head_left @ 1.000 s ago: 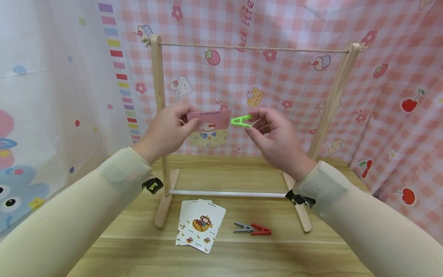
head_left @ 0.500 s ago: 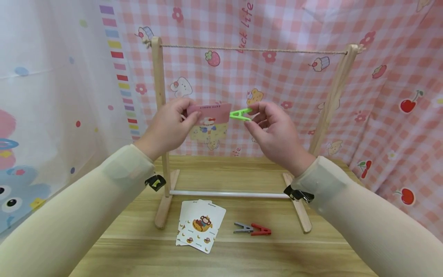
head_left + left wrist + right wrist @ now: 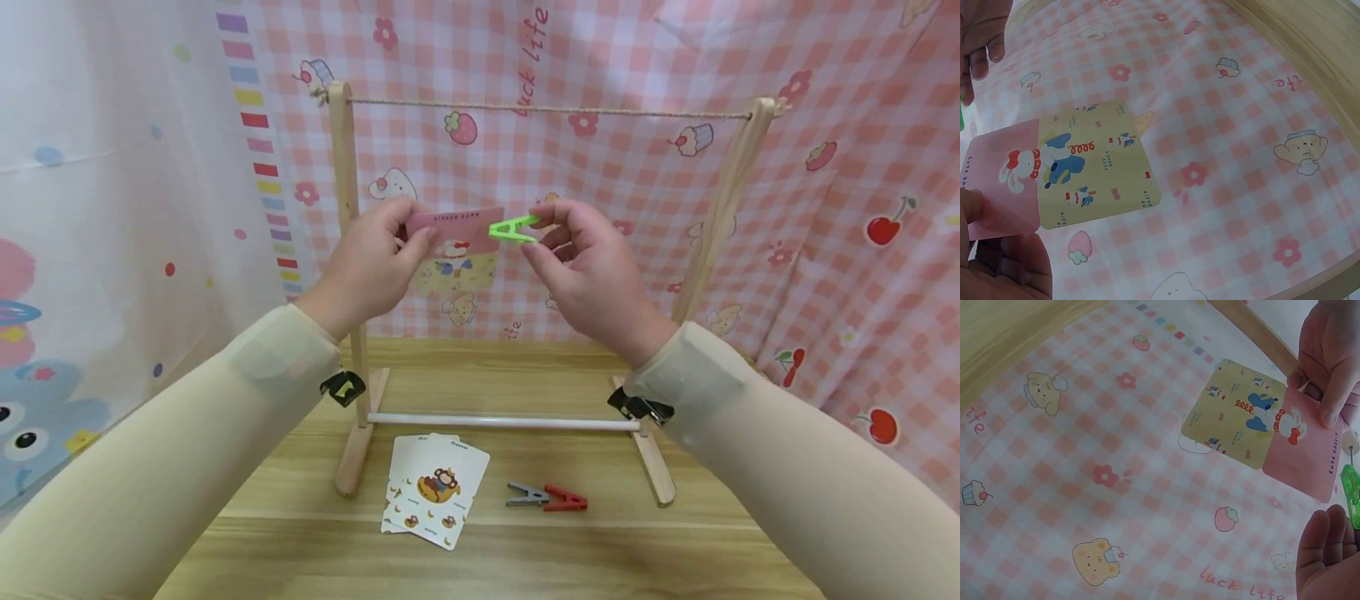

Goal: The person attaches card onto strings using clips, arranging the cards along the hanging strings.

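Upward a little had gone the left hand (image 3: 375, 258) and the right hand (image 3: 600, 271), and the green clip (image 3: 504, 229) had slid from the edge of the rabbit card (image 3: 467, 233) to overlap it, as the head view showed. Whether the two touched, I couldn't tell. The left hand pinched the card by its pink end, thumb against fingers; the right pinched the clip's handles with its fingertips. Both things were in mid-air, below the line of the rope (image 3: 547, 107) on its wooden frame (image 3: 345, 175). So one card and one clip were in hand and brought together, I judged, but no card hung on the rope yet. Down on the table (image 3: 562, 558), two cards (image 3: 438, 492) lay overlapped, a monkey uppermost; near them a grey clip (image 3: 528, 494) and a red clip (image 3: 566, 497) lay end to end, seemingly left for later.
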`<state>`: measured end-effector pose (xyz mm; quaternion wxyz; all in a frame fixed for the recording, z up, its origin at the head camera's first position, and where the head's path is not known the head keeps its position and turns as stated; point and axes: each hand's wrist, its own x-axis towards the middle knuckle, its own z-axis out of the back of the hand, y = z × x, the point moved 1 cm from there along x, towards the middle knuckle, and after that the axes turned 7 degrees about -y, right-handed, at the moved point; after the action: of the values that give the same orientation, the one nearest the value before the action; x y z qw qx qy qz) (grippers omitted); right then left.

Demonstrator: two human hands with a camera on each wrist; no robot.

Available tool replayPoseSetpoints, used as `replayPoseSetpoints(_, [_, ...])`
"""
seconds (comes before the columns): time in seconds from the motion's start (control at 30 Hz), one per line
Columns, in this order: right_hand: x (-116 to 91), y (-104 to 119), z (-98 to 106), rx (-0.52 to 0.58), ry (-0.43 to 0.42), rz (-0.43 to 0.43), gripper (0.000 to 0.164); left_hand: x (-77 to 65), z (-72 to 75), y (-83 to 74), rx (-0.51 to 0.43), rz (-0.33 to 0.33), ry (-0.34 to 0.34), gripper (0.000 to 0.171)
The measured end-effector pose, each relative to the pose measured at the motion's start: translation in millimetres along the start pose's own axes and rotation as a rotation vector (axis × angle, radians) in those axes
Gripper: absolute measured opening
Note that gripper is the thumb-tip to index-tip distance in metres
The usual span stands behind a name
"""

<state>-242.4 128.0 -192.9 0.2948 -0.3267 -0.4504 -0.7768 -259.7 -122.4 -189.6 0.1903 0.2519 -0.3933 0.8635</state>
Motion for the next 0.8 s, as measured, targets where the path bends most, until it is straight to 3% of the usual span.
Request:
replayPoseSetpoints(0.37, [12,8,2,-0.008,-0.028,0.007,0.027,7.8,3.0,-6.0,-0.003,-0.022,-0.038,0.018])
replayPoseSetpoints(0.8, [27,17,5,-0.034,-0.056,0.018,0.027,14.1,11.2,-17.1,-0.013,0.033,-0.058,0.024])
